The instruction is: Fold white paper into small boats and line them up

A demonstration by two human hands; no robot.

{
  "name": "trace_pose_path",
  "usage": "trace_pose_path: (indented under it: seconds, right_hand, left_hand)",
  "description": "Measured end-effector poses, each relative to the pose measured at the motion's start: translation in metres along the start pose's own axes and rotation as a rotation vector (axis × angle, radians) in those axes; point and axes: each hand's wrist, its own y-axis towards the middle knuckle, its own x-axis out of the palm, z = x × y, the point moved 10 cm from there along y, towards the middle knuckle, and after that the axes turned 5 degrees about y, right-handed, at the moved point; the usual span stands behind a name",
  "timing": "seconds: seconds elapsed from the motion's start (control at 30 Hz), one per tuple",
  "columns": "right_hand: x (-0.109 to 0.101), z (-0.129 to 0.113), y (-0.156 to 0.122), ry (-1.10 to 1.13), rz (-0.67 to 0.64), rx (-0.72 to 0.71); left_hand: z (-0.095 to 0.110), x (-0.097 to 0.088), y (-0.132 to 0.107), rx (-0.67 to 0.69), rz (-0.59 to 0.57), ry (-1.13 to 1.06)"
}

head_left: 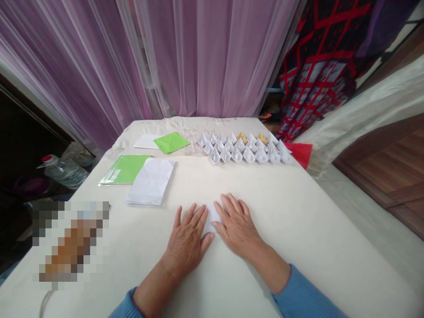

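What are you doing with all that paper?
A person's left hand and right hand are spread palm-down over a small piece of white paper on the table. Farther back, toward the right, stand rows of little folded paper shapes, mostly white with two yellowish ones. Over to the left lie a white paper stack and some green paper.

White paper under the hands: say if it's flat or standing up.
Flat. The white paper lies against the table, partly covered by the left hand and right hand, which hide too much to tell its folds.
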Motion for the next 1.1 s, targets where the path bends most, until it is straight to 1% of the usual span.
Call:
trace_pose_path:
  seconds: [0.13, 0.27, 0.37, 0.47, 0.57, 0.67, 0.77, 0.87, 1.0, 1.03, 1.1]
  right_hand:
    - [-0.004, 0.005, -0.018, 0.008, 0.027, 0.017]
    - [-0.008, 0.011, -0.035, 0.023, 0.044, 0.023]
    - [-0.010, 0.014, -0.042, 0.032, 0.053, 0.033]
    - [-0.012, 0.015, -0.045, 0.041, 0.061, 0.041]
    - [-0.014, 0.016, -0.046, 0.047, 0.061, 0.047]
    - [-0.016, 0.017, -0.049, 0.049, 0.062, 0.049]
    - [-0.017, 0.018, -0.053, 0.056, 0.072, 0.045]
    - [-0.017, 0.019, -0.054, 0.071, 0.089, 0.042]
    - [-0.021, 0.020, -0.050, 0.102, 0.088, 0.036]
    - [-0.023, 0.020, -0.047, 0.110, 0.083, 0.028]
    - [-0.027, 0.017, -0.041, 0.129, 0.064, -0.008]
  left_hand:
    - [-0.002, -0.002, 0.008, -0.036, -0.014, -0.032]
    - [-0.001, 0.000, 0.028, -0.032, -0.085, -0.068]
    - [0.000, 0.001, 0.043, -0.021, -0.100, -0.048]
    - [-0.001, 0.004, 0.047, 0.004, -0.094, -0.040]
    - [-0.003, 0.006, 0.036, 0.057, -0.084, -0.041]
    - [-0.007, 0.007, 0.016, 0.104, -0.091, -0.037]
    - [-0.014, 0.006, -0.004, 0.103, -0.110, -0.019]
    - [-0.014, 0.002, -0.017, 0.091, -0.119, -0.001]
    - [-0.017, -0.006, -0.019, -0.004, -0.086, -0.005]
    - [-0.017, -0.007, -0.017, -0.011, -0.072, -0.008]
    - [-0.015, -0.010, -0.011, 0.017, -0.044, -0.016]
